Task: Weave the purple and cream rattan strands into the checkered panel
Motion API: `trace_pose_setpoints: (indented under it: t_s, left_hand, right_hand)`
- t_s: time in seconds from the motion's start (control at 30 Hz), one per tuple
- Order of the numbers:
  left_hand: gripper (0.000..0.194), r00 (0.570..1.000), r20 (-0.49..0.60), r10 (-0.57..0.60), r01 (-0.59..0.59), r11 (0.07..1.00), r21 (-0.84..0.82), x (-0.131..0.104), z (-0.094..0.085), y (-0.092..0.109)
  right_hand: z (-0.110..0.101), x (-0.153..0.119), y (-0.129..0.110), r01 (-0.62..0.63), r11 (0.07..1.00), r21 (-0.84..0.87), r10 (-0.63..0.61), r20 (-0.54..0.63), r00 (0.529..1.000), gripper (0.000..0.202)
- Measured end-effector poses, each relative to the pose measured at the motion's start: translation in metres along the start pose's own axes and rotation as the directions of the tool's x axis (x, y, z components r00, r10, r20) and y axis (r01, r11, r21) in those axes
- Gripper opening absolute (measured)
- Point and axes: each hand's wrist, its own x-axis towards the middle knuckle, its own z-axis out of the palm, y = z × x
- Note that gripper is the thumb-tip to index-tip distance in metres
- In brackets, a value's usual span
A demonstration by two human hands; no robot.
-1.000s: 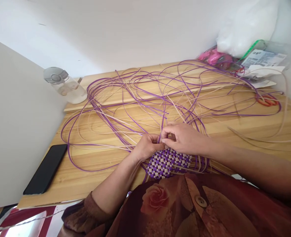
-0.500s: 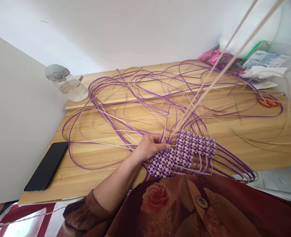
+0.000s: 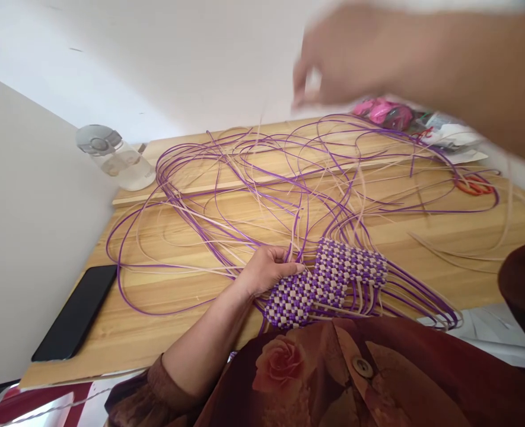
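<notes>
A checkered woven piece [image 3: 333,270] in purple and beige plastic cord lies on the wooden table in front of my body. My left hand [image 3: 266,270] is closed on its upper left edge, thumb on top, where several cords come out. The fingers under the piece are partly hidden. High at the upper right, above the table, my right hand [image 3: 337,59] is raised with its fingers curled. Motion smears it, so whether it holds anything cannot be seen. Long loose purple cords [image 3: 195,219] spread in loops behind and left of the weave.
A black phone [image 3: 75,311] lies at the table's left edge. Near the wall stands a clear bottle [image 3: 117,157] with a grey lid. Orange-handled scissors [image 3: 476,185] lie at the right. Pink packaging [image 3: 382,111] and papers sit at the back right.
My right hand has come into view at the upper right. Two beige cords, stretched taut up to the right before, now hang slack and loose. My left hand keeps its place on the weave.
</notes>
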Motion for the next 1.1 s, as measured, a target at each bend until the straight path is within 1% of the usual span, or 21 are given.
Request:
trace_pose_setpoints:
  t_s: [0.03,0.07,0.1,0.13,0.17,0.2,0.23,0.33,0.4,0.43,0.5,0.57,0.63,0.77,0.8,0.83,0.93,0.97,1.0,1.03,1.1]
  left_hand:
    - [0.032,1.000,0.010,0.006,-0.006,1.000,-0.006,0.000,0.000,0.000]
    - [0.033,1.000,0.014,0.015,-0.015,1.000,-0.011,0.000,0.000,0.000]
    - [0.033,1.000,0.014,0.026,-0.026,1.000,-0.009,0.000,0.000,0.000]
    - [0.034,0.999,0.008,0.038,-0.038,0.999,-0.002,0.000,-0.001,0.000]
    - [0.034,0.999,0.001,0.049,-0.049,0.999,0.008,0.000,-0.001,0.001]
    - [0.034,0.998,-0.007,0.056,-0.056,0.998,0.016,-0.001,-0.001,0.001]
    - [0.034,0.998,-0.012,0.061,-0.060,0.998,0.020,-0.001,-0.001,0.001]
    - [0.032,0.997,-0.017,0.073,-0.073,0.997,0.004,-0.001,-0.001,0.001]
    - [0.028,0.993,-0.042,0.113,-0.114,0.993,-0.024,0.000,0.000,0.000]
    - [0.028,0.988,-0.061,0.140,-0.143,0.989,-0.042,0.000,0.001,-0.001]
    - [0.029,0.977,-0.106,0.184,-0.194,0.977,-0.089,0.001,0.003,-0.001]
    - [0.029,0.973,-0.135,0.189,-0.206,0.969,-0.132,0.001,0.004,-0.001]
    - [0.028,0.978,-0.139,0.156,-0.179,0.968,-0.175,0.001,0.005,0.000]
    - [0.030,0.982,-0.179,0.058,-0.104,0.960,-0.260,0.000,0.006,0.003]
    - [0.031,0.982,-0.182,0.040,-0.092,0.953,-0.287,0.000,0.005,0.003]
    - [0.031,0.985,-0.168,0.025,-0.077,0.946,-0.314,-0.001,0.004,0.003]
    - [0.027,0.997,-0.074,-0.012,-0.015,0.936,-0.353,-0.001,0.001,0.000]
    - [0.026,0.999,-0.044,-0.018,0.002,0.936,-0.352,-0.001,0.001,0.000]
    - [0.026,1.000,-0.021,-0.022,0.013,0.937,-0.350,-0.001,0.000,0.000]
    - [0.026,1.000,-0.004,-0.022,0.019,0.936,-0.352,-0.001,0.000,-0.001]
    - [0.028,1.000,0.012,-0.019,0.022,0.926,-0.377,0.000,0.000,0.000]
  right_hand:
    - [0.020,-0.005,-0.004,0.153,0.988,-0.019,-0.150,0.128,0.980,0.069]
    - [0.043,-0.012,-0.007,0.305,0.952,-0.004,-0.294,0.263,0.919,0.060]
    - [0.067,-0.021,-0.009,0.429,0.902,0.045,-0.413,0.374,0.830,0.042]
    - [0.089,-0.031,-0.009,0.497,0.861,0.108,-0.490,0.439,0.753,0.025]
    - [0.107,-0.040,-0.009,0.507,0.846,0.165,-0.520,0.465,0.717,0.017]
    - [0.121,-0.048,-0.007,0.510,0.831,0.221,-0.549,0.466,0.693,0.017]
    - [0.129,-0.055,-0.006,0.516,0.816,0.261,-0.577,0.441,0.688,0.018]
    - [0.137,-0.062,-0.002,0.594,0.728,0.341,-0.682,0.275,0.678,0.019]
    - [0.140,-0.062,-0.004,0.680,0.633,0.371,-0.764,0.151,0.628,0.018]
    - [0.144,-0.061,-0.006,0.713,0.593,0.375,-0.792,0.113,0.600,0.018]
    - [0.154,-0.060,-0.010,0.749,0.556,0.361,-0.819,0.082,0.568,0.019]
    - [0.163,-0.059,-0.013,0.764,0.550,0.338,-0.825,0.078,0.560,0.020]
    - [0.167,-0.057,-0.016,0.774,0.543,0.326,-0.831,0.079,0.550,0.021]
    - [0.164,-0.054,-0.016,0.774,0.533,0.343,-0.839,0.091,0.537,0.021]
    - [0.162,-0.054,-0.015,0.760,0.538,0.364,-0.832,0.084,0.549,0.021]
    - [0.161,-0.055,-0.013,0.742,0.550,0.383,-0.817,0.065,0.573,0.022]
    - [0.159,-0.067,-0.003,0.681,0.626,0.381,-0.713,-0.075,0.697,0.024]
    - [0.160,-0.075,0.001,0.668,0.650,0.363,-0.674,-0.130,0.727,0.026]
    - [0.163,-0.083,0.006,0.662,0.666,0.344,-0.650,-0.168,0.741,0.028]
    - [0.167,-0.093,0.011,0.666,0.670,0.328,-0.642,-0.192,0.742,0.029]
    - [0.177,-0.113,0.018,0.693,0.659,0.294,-0.660,-0.216,0.719,0.027]
